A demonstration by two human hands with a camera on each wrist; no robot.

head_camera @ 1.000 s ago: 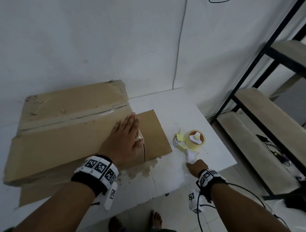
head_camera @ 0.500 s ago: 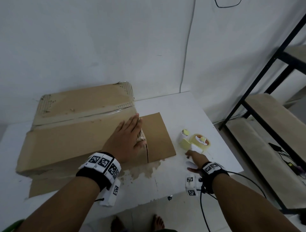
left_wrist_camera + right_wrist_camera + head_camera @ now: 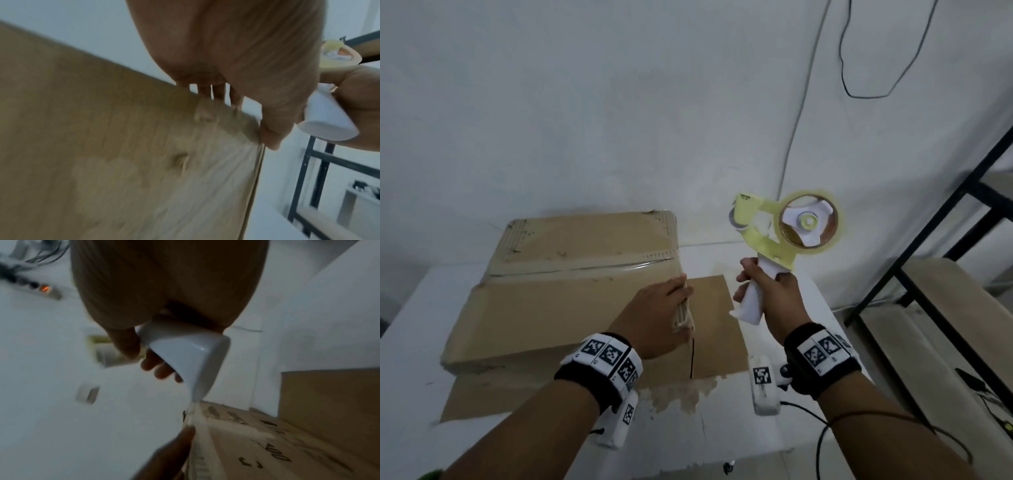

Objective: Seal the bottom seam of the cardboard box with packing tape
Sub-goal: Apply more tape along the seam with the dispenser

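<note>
A flat brown cardboard box [image 3: 558, 301] lies on the white table [image 3: 756, 428], with a strip of clear tape [image 3: 585, 270] running along its seam. My left hand [image 3: 664, 308] rests on the box's right edge, fingers straight along the cardboard [image 3: 102, 146] and thumb against the side. My right hand [image 3: 770, 291] grips the white handle [image 3: 191, 353] of a yellow-green tape dispenser [image 3: 767, 240]. It holds the dispenser upright in the air, right of the box and above the table. The tape roll [image 3: 808, 222] sits at the dispenser's top right.
A loose cardboard sheet [image 3: 719, 329] lies under the box and sticks out to the right. A black metal rack with wooden shelves [image 3: 914, 284] stands close on the right. A cable [image 3: 798, 120] hangs down the wall behind. A brownish stain [image 3: 674, 394] marks the table's front.
My right hand took the tape dispenser off the table and lifted it up beside the box. My left hand slid a little toward the box's right edge.
</note>
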